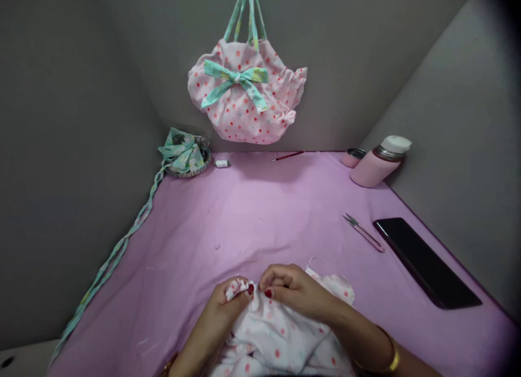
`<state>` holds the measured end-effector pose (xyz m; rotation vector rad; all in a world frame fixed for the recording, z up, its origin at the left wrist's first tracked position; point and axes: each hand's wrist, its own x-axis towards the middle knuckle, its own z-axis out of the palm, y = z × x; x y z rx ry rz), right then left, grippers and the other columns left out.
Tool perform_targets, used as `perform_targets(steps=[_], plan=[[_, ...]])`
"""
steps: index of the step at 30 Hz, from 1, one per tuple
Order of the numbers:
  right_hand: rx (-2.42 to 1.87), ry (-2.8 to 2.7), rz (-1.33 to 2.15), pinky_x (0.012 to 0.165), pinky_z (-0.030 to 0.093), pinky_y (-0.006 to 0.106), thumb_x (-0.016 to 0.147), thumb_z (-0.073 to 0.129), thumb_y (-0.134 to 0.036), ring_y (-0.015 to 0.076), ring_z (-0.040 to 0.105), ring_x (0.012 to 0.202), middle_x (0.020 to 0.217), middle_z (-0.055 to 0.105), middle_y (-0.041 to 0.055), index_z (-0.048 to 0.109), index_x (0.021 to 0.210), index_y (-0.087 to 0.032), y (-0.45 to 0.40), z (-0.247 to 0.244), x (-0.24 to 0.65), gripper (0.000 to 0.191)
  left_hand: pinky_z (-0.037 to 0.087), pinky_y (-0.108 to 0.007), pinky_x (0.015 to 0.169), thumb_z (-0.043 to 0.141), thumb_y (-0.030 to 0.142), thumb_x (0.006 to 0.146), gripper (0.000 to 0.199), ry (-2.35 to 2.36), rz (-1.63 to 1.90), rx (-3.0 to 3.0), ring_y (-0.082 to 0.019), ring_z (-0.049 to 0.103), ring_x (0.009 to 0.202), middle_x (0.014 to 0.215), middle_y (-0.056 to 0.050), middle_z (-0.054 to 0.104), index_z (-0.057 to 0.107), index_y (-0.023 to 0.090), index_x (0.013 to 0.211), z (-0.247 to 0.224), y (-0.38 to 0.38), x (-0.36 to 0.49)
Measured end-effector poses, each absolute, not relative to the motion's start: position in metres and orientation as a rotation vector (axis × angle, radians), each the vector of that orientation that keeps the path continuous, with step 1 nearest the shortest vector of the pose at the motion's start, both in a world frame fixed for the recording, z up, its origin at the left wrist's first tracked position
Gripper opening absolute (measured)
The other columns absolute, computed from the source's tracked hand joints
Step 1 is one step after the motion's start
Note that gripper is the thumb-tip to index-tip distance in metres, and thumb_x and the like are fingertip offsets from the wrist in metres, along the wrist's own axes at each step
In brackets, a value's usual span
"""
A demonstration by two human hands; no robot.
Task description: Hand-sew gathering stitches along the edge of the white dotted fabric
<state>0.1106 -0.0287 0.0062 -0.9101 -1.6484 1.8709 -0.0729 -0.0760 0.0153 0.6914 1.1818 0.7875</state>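
White fabric with pink-red dots [280, 333] lies bunched at the near edge, spilling out past both wrists. My left hand [230, 306] pinches a gathered edge of it between thumb and fingers. Close to its right, my right hand [291, 290] is closed in a pinch at the same edge; whatever is between its fingertips is too small to make out. A loose thread and a pale strip stick up from the cloth behind the right hand. Thread snips [363, 233] with a pink handle lie on the cloth-covered table to the right.
On the pink-purple tablecloth [252, 203] are a black phone [427, 263], a pink bottle [376, 163], a small pink tin [353, 157], a red pencil [287, 156], a thread spool [222, 164] and a basket [191, 173] holding green fabric. A dotted fabric bag [244, 116] hangs behind.
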Motion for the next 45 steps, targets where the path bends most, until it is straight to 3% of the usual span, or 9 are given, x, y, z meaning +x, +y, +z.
perform_targets(steps=[3,8,10,24,31,34,41,45], plan=[[-0.893,-1.624,1.949,0.041,0.02,0.016,0.083,0.06,-0.03,0.0046,0.024,0.045,0.05,0.031,-0.0099,0.056,0.116,-0.019,-0.029,0.006,0.112,0.035,0.03,-0.021,0.051,0.066,0.034,0.07,0.024,1.182,0.789,0.664,-0.009,0.039,0.053,0.059,0.005,0.044,0.049,0.016,0.069,0.014,-0.076,-0.073],[-0.853,-1.631,1.975,0.054,0.037,0.017,0.085,0.056,-0.031,0.0059,0.045,0.056,0.066,0.058,0.0001,0.069,0.094,-0.014,-0.029,0.007,0.113,0.023,0.031,-0.021,0.049,0.068,0.036,0.068,0.026,1.212,0.833,0.621,-0.009,0.041,0.051,0.056,0.005,0.045,0.051,0.016,0.067,0.014,-0.075,-0.073],[-0.871,-1.641,1.954,0.057,0.04,0.018,0.084,0.057,-0.031,0.0076,0.051,0.06,0.072,0.064,0.0031,0.07,0.094,-0.014,-0.029,0.006,0.113,0.024,0.032,-0.022,0.049,0.067,0.035,0.069,0.025,1.209,0.842,0.594,-0.009,0.042,0.05,0.056,0.005,0.046,0.051,0.016,0.067,0.016,-0.076,-0.073],[-0.914,-1.779,1.846,0.063,0.046,0.021,0.085,0.054,-0.029,0.0117,0.059,0.068,0.082,0.071,0.0047,0.07,0.102,-0.018,-0.029,0.01,0.112,0.026,0.036,-0.022,0.052,0.063,0.034,0.072,0.021,1.244,0.844,0.636,-0.011,0.046,0.054,0.06,0.002,0.052,0.055,0.015,0.069,0.015,-0.077,-0.076],[-1.0,-1.835,1.774,0.052,0.038,0.017,0.083,0.051,-0.018,0.0078,0.05,0.056,0.071,0.067,0.001,0.07,0.101,-0.017,-0.031,0.008,0.11,0.025,0.027,-0.02,0.046,0.06,0.028,0.073,0.029,1.583,0.886,1.102,-0.009,0.03,0.05,0.053,0.007,0.033,0.041,0.019,0.054,0.014,-0.079,-0.077],[-1.024,-1.871,1.728,0.05,0.035,0.017,0.083,0.051,-0.016,0.007,0.048,0.053,0.067,0.065,-0.0002,0.07,0.099,-0.017,-0.031,0.008,0.109,0.025,0.028,-0.02,0.047,0.058,0.027,0.076,0.026,1.594,0.881,1.229,-0.01,0.033,0.051,0.053,0.005,0.038,0.044,0.019,0.055,0.014,-0.081,-0.076],[-1.053,-1.984,1.542,0.061,0.042,0.019,0.083,0.049,-0.014,0.0116,0.058,0.067,0.079,0.069,0.0013,0.07,0.099,-0.019,-0.035,0.009,0.104,0.027,0.034,-0.021,0.052,0.054,0.026,0.081,0.019,1.6,0.838,1.487,-0.014,0.048,0.053,0.056,0.0,0.057,0.061,0.019,0.064,0.018,-0.085,-0.075],[-1.082,-2.078,1.391,0.059,0.04,0.019,0.084,0.048,-0.015,0.0115,0.058,0.063,0.072,0.068,0.0008,0.071,0.093,-0.018,-0.037,0.011,0.101,0.025,0.034,-0.021,0.053,0.054,0.02,0.079,0.016,1.571,0.782,1.529,-0.014,0.051,0.055,0.058,-0.001,0.06,0.062,0.018,0.065,0.02,-0.085,-0.072]])
